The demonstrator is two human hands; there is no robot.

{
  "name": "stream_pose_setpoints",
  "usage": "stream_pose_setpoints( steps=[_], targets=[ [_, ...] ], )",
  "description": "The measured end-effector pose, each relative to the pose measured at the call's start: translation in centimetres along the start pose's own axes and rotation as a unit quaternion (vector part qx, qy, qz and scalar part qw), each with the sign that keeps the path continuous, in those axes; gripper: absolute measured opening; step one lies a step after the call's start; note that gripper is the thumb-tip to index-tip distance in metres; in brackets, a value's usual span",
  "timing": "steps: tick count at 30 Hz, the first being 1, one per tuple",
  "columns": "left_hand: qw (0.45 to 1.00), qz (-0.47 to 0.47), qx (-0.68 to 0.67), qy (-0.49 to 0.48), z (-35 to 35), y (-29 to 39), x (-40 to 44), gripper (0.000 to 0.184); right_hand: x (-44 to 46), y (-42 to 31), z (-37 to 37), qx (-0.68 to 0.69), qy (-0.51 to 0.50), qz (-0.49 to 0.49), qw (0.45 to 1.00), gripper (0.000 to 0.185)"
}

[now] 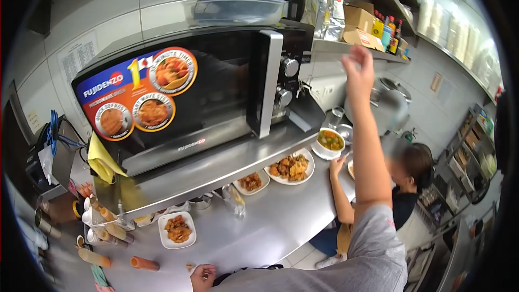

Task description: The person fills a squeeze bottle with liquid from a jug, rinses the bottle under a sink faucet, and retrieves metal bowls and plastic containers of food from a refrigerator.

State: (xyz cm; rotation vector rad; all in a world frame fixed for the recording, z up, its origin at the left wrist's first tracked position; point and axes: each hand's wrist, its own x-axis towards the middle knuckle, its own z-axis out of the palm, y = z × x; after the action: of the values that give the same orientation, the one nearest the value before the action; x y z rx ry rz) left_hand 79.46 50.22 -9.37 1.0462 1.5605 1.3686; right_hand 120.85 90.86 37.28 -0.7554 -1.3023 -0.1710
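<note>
My right hand [359,70] is raised at the upper right, below the shelf edge; its fingers are loosely bent, with a gap at the thumb and nothing visible between them. At the bottom, my left hand [203,277] is curled closed near the edge of the steel counter [238,243], with nothing visible in it. A square white plate of glazed food [178,229] lies up and left of it. Beneath the microwave shelf are another dish of dark food [251,182], a plate of fried food [290,168] and a white bowl of soup [331,140].
A black microwave [200,86] fills the upper left. Sauce bottles [111,227] stand at the counter's left. At right, a co-worker [406,184] has a hand [337,168] beside the soup bowl. Boxes and bottles [373,24] line the upper shelf; a large pot [386,111] stands behind.
</note>
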Motion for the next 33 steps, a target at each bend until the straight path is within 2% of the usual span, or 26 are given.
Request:
stream_pose_setpoints(
  steps=[2, 4, 5, 7, 8, 10, 14, 16, 17, 19, 20, 23, 25, 26, 27, 28, 29, 31, 33],
  targets=[
    [0.999, -0.014, 0.035, -0.016, 3.4, 3.4, 0.2, 0.023, 7.9, 5.6, 3.6, -0.028, 0.043, -0.015, 0.999, 0.055],
    [0.999, -0.010, 0.025, 0.034, 5.9, 4.0, 0.0, 0.023, 13.1, 8.6, 6.9, -0.140, 0.064, -0.028, 0.988, 0.067],
    [0.997, -0.001, 0.019, 0.068, 6.8, 4.3, 0.0, 0.023, 14.8, 8.7, 7.9, -0.173, 0.016, 0.030, 0.984, 0.078],
    [0.995, -0.019, 0.019, 0.101, 8.1, 4.5, -0.3, 0.023, 17.0, 9.2, 10.2, -0.249, -0.033, 0.112, 0.961, 0.084],
    [0.992, -0.013, 0.021, 0.123, 8.7, 4.0, -0.5, 0.023, 17.4, 9.5, 11.0, -0.238, -0.038, 0.110, 0.964, 0.084],
    [0.986, -0.016, 0.038, 0.163, 9.8, 4.0, -0.8, 0.023, 17.3, 8.3, 12.3, -0.249, 0.027, 0.208, 0.945, 0.084],
    [0.980, -0.053, 0.036, 0.190, 11.4, 4.9, -1.0, 0.023, 19.1, 11.9, 11.7, -0.215, 0.045, 0.179, 0.959, 0.079],
    [0.980, -0.056, 0.018, 0.191, 11.9, 5.5, -1.0, 0.023, 19.1, 12.0, 11.0, -0.094, 0.098, 0.175, 0.975, 0.072],
    [0.979, -0.060, 0.015, 0.193, 12.0, 5.8, -1.2, 0.023, 19.1, 12.2, 10.8, -0.094, 0.093, 0.174, 0.976, 0.072],
    [0.984, -0.079, 0.044, 0.152, 11.9, 6.9, -1.5, 0.032, 18.8, 12.3, 10.2, 0.065, 0.215, 0.119, 0.967, 0.065],
    [0.979, -0.047, 0.039, 0.196, 12.5, 8.3, -1.3, 0.016, 18.5, 12.3, 9.6, 0.063, 0.213, 0.120, 0.968, 0.065],
    [0.982, -0.037, 0.057, 0.176, 11.2, 9.6, -1.6, 0.017, 17.7, 10.9, 7.4, 0.301, 0.304, 0.006, 0.904, 0.055],
    [0.984, -0.030, 0.050, 0.168, 10.6, 10.6, -1.4, 0.016, 15.6, 4.7, 3.6, 0.431, 0.273, 0.052, 0.859, 0.050],
    [0.987, -0.014, 0.050, 0.153, 10.4, 11.1, -1.0, 0.015, 15.3, 3.2, 1.9, 0.440, 0.272, 0.030, 0.855, 0.049],
    [0.989, -0.001, 0.050, 0.136, 10.0, 11.7, -0.7, 0.015, 15.8, 3.5, 0.4, 0.425, 0.251, -0.024, 0.869, 0.051],
    [0.992, 0.001, 0.026, 0.120, 10.0, 12.3, -0.1, 0.015, 13.7, -0.7, -1.3, 0.405, 0.229, -0.032, 0.885, 0.043],
    [0.995, 0.020, 0.043, 0.093, 9.8, 13.2, 0.8, 0.017, 12.1, -3.1, -3.1, 0.377, 0.189, 0.031, 0.906, 0.032],
    [0.996, 0.071, 0.043, 0.032, 9.6, 16.3, 2.5, 0.021, 8.4, -6.6, -5.5, 0.416, 0.114, 0.013, 0.902, 0.022],
    [0.989, 0.133, 0.035, -0.047, 9.4, 20.5, 4.3, 0.029, 2.5, -10.0, -7.1, 0.395, 0.111, 0.100, 0.906, 0.022]
  ],
)
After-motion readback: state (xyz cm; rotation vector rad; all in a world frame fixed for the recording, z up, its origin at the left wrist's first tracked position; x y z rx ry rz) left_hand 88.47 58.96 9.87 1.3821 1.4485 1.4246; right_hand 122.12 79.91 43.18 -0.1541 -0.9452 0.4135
